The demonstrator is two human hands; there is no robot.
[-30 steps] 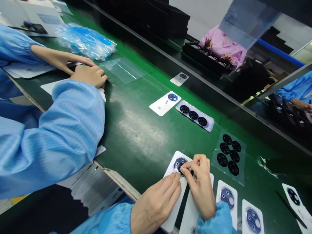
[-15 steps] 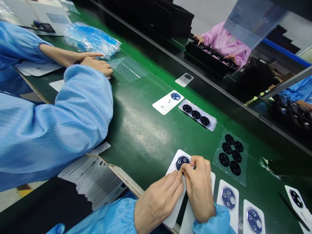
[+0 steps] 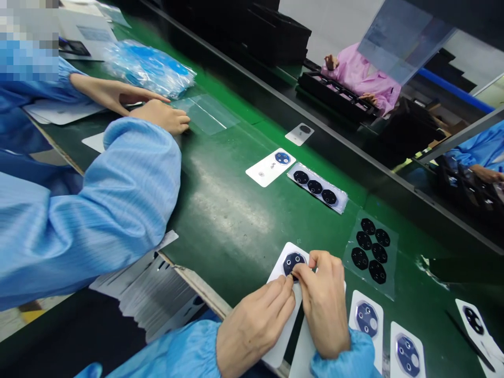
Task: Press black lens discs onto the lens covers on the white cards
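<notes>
Head view: dark octagon [image 3: 293,260] lies at the tips of left fingers [image 3: 279,295] and right fingers [image 3: 305,275], grip unclear.

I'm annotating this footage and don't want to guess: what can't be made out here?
All in the head view:
Whether the right hand pinches anything: hidden by its fingers.
Lower edge of the dark octagon: partly covered by fingers.
Part of the white panel: covered by the left hand.
Print on the farther panel: too small.
Far-right panel: cut off by the frame.
</notes>
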